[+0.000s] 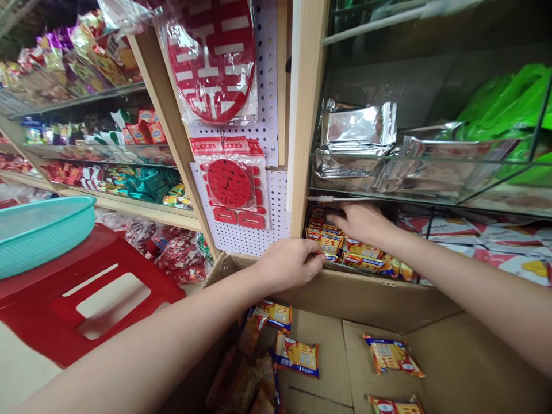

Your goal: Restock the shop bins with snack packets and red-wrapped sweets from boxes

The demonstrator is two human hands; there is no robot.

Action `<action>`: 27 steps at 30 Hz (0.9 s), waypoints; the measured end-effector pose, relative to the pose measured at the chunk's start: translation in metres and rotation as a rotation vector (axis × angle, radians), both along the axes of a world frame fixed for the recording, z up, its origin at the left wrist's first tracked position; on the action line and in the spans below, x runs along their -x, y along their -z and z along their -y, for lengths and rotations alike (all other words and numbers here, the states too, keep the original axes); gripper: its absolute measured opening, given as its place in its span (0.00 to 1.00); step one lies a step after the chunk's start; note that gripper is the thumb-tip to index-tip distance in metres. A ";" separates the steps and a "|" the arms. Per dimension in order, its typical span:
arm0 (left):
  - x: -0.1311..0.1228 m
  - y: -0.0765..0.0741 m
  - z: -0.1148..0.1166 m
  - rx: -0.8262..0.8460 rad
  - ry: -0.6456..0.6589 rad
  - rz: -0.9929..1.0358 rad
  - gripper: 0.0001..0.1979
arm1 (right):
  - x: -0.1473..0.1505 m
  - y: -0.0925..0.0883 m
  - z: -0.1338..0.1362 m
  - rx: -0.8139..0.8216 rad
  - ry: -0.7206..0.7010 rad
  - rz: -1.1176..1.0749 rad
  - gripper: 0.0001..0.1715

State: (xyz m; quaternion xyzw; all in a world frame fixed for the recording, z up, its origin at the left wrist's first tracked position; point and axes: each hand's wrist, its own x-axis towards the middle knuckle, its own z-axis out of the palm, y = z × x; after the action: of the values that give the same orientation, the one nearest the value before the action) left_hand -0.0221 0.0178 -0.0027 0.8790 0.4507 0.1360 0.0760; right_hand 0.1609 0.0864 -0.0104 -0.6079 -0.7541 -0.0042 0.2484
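My left hand (293, 263) hovers at the far rim of a cardboard box (366, 296), just in front of the shelf. Its fingers are curled together, and whatever may be in them is hidden. Under the glass shelf, my right hand (362, 221) reaches over small orange-and-yellow snack packets (331, 246) lined up in the bottom compartment. The thumb stands apart from the other fingers, which are partly hidden among the packets. Inside the box lie more loose packets, such as one near the middle (297, 355) and another to the right (392, 355).
Above my right hand, a glass shelf (388, 192) carries silver packets (357, 126) and a green plastic bag (513, 109). A white cable (323, 198) runs along its edge. At left stands a red stool (86, 293) bearing a turquoise basket (47, 244). Red decorations (230, 181) hang on pegboard.
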 end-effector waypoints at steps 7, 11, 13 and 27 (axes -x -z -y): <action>-0.005 0.000 -0.005 0.058 0.007 0.032 0.15 | 0.021 0.016 0.138 -0.200 -0.863 0.286 0.12; -0.011 -0.002 -0.001 0.066 -0.034 0.007 0.15 | 0.049 0.065 0.172 0.438 -0.860 0.313 0.23; -0.013 -0.004 0.002 0.063 -0.037 -0.010 0.15 | 0.054 0.092 0.178 0.652 -0.838 0.267 0.30; -0.012 -0.008 0.006 0.103 0.008 -0.001 0.14 | 0.077 0.133 0.191 1.069 -0.800 0.078 0.23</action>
State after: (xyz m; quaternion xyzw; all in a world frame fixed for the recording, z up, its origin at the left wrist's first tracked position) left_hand -0.0098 0.0118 0.0056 0.8757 0.4538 0.1119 0.1215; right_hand 0.0841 -0.1044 -0.1432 -0.3203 -0.8282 0.4405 -0.1321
